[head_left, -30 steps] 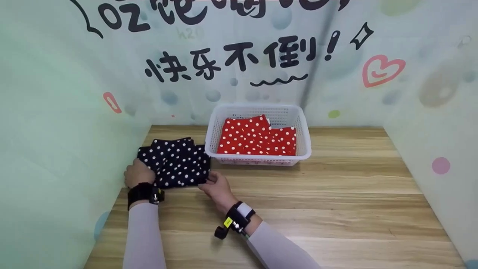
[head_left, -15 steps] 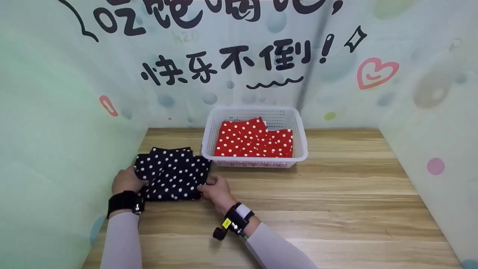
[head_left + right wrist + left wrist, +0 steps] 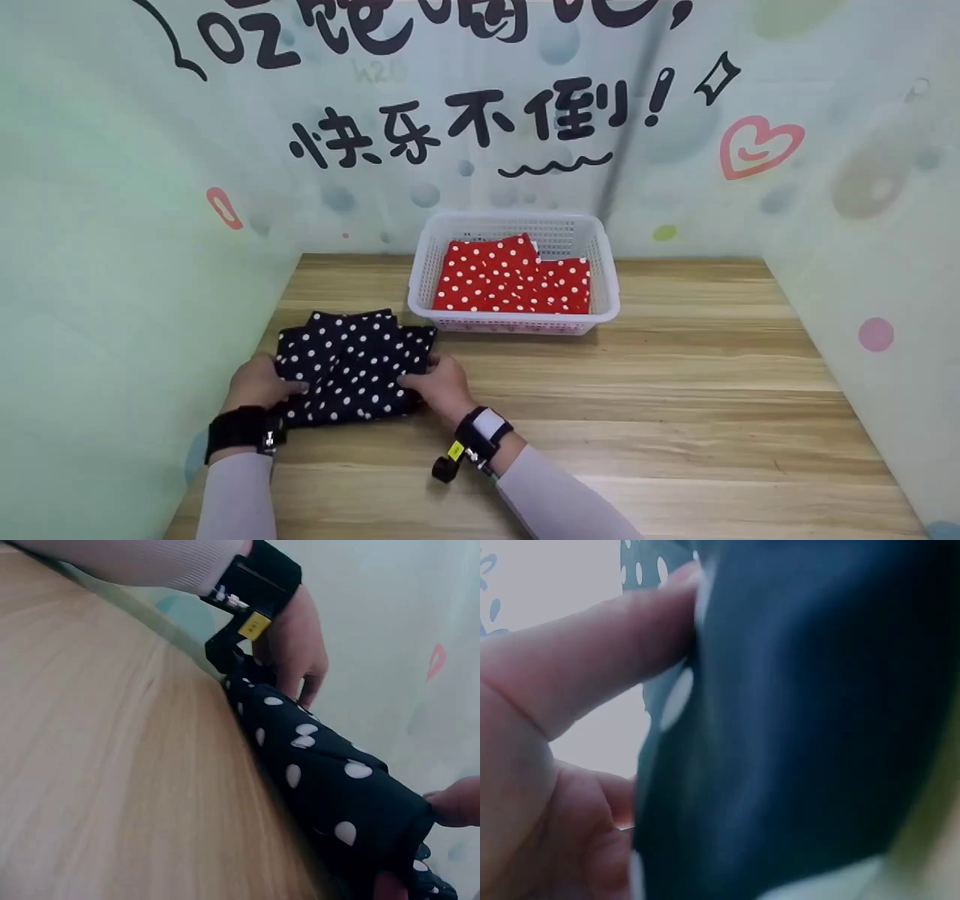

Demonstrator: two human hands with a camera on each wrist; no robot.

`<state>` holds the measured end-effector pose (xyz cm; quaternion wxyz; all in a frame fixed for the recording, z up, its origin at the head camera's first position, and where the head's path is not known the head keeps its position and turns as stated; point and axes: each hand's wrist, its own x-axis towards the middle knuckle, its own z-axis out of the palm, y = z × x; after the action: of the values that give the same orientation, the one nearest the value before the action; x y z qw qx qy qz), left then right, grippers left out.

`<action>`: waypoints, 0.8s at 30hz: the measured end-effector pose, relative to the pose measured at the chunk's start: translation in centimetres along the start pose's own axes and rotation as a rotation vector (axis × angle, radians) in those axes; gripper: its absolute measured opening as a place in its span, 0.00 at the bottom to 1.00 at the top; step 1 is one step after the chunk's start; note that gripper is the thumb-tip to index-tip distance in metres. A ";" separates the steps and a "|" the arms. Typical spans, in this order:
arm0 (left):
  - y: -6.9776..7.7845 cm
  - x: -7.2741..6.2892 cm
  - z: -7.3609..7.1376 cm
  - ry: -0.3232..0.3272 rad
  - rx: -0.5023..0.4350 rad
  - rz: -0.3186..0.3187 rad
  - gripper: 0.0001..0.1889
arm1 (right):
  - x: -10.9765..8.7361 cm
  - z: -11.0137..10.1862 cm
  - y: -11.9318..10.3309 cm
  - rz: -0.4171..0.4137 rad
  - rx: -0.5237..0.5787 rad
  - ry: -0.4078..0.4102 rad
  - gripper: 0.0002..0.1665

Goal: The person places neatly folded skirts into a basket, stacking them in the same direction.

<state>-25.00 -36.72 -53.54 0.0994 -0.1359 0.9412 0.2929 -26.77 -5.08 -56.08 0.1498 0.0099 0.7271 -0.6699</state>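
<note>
A person's two hands grip a folded black cloth with white polka dots (image 3: 352, 364) on the near-left part of a wooden table (image 3: 675, 405). The left hand (image 3: 257, 384) holds the cloth's edge at its 9 o'clock side, thumb laid over the top and fingers tucked beneath; the left wrist view, blurred and very close, shows the thumb (image 3: 592, 652) pressed against the dark fabric. The right hand (image 3: 442, 382) pinches the cloth's edge at its 3 o'clock side, thumb on top, the other fingers curled under the fold. In the right wrist view the folded cloth (image 3: 330, 787) lies as a thick bundle on the tabletop, with the left hand (image 3: 296, 652) at its far end.

At about 1 o'clock from the cloth, just beside its far corner, stands a white plastic basket (image 3: 607, 300) holding a folded red cloth with white polka dots (image 3: 510, 277). Both wrists wear black straps; pale grey sleeves cover the forearms. Pastel walls with black lettering and a pink heart (image 3: 757, 146) enclose the table.
</note>
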 end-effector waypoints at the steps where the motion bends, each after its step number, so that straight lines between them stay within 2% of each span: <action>1: 0.1 -0.2 0.1 -0.004 -0.017 -0.002 0.31 | 0.1 -0.3 0.0 0.005 0.006 -0.018 0.34; 4: 0.5 -1.0 0.6 -0.012 -0.033 -0.001 0.29 | 0.3 -1.1 0.1 0.020 0.015 -0.070 0.33; 7: 1.2 -1.7 1.3 -0.036 -0.046 0.009 0.29 | 0.4 -1.7 0.3 0.010 -0.011 -0.089 0.33; 12: 2.3 -2.2 2.2 -0.094 -0.064 0.031 0.27 | 0.2 -2.6 0.6 -0.050 -0.061 -0.117 0.33; 18: 3.4 -2.9 3.0 -0.112 -0.076 0.050 0.32 | -0.6 -4.5 1.2 -0.044 -0.090 -0.188 0.32; 24: 5.0 -4.4 5.3 -0.118 -0.118 0.077 0.38 | -1.4 -7.5 1.9 -0.051 -0.113 -0.215 0.33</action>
<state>-21.86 -28.87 -54.02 0.1350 -0.0880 0.9194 0.3589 -26.59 2.74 -57.20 0.2100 -0.0889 0.7436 -0.6285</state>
